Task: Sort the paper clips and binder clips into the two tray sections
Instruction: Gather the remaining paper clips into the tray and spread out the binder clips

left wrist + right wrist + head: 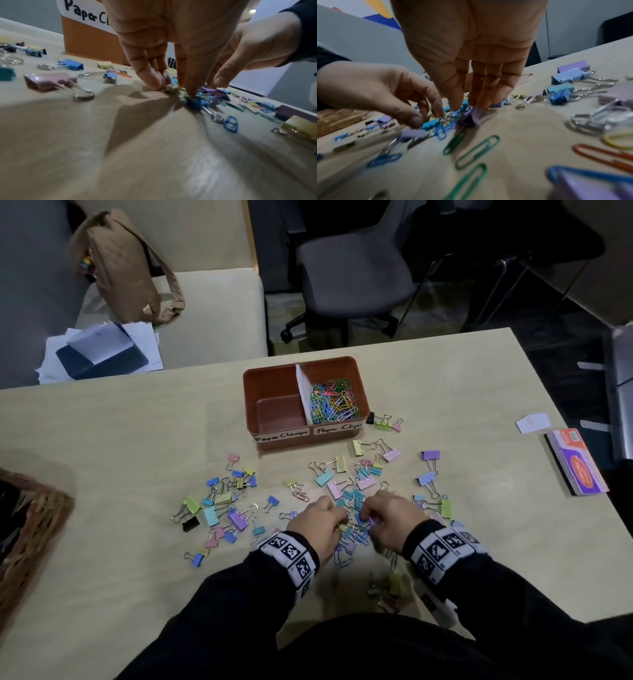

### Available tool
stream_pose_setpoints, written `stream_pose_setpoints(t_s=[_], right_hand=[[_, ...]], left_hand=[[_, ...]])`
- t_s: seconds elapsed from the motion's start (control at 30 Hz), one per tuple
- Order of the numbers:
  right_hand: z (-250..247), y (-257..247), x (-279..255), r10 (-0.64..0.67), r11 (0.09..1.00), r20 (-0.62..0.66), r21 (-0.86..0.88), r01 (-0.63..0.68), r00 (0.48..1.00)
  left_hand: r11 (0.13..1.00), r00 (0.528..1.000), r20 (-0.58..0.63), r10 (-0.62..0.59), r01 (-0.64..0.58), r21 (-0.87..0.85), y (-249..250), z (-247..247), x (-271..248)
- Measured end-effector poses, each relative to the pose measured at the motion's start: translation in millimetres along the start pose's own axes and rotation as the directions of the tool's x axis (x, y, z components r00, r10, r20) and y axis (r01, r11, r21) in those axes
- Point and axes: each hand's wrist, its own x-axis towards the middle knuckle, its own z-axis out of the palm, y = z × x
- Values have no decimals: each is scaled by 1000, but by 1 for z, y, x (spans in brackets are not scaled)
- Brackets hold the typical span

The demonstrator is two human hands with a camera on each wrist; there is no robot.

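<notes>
Carefully, one clip should be lifted free of the tangle on the table [137,422], since a purple binder clip [471,116] is pinched by the right hand [394,520] while small clips [173,90] are pinched by the left hand [317,525].

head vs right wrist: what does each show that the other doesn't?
Head only: the brown tray, its right section full of paper clips, its left section bare, the labels on its front wall, binder clips scattered left of the hands, a wicker basket.

Right wrist only: close up, the right hand's fingertips on a purple binder clip, and green paper clips lying loose in front.

Both: left hand and right hand working the same clip pile on the table.
</notes>
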Motion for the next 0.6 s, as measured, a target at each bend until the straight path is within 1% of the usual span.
stream_pose_setpoints(t_s=[0.1, 0.2, 0.3, 0.4, 0.47, 0.53, 0.6], right_hand=[[10, 2, -2, -70, 994, 18, -79, 71, 997], [17, 4, -1, -102, 991, 2, -90, 102, 995], [16, 5, -4, -50, 998, -35, -33, 49, 998], [8, 10, -7, 49, 999, -144, -4, -50, 988], [3, 15, -8, 101, 994, -188, -28, -108, 977], [0, 17, -9, 97, 990, -214, -79, -117, 972], [1, 13, -11, 32, 992, -231, -113, -60, 972]], left_hand=[[1000, 1000, -10, 8, -8, 8, -1, 0, -1], [1000, 1000, -4, -4, 4, 4, -5, 0, -3], [1000, 1000, 11, -16, 16, -1, -10, 3, -6], [1000, 1000, 20, -14, 13, 13, -13, 5, -8], [1000, 1000, 16, -13, 13, 16, -13, 4, -9], [1000, 1000, 8, -23, 23, 9, -13, 5, -9], [999, 999, -1, -34, 34, -12, -15, 5, -10]])
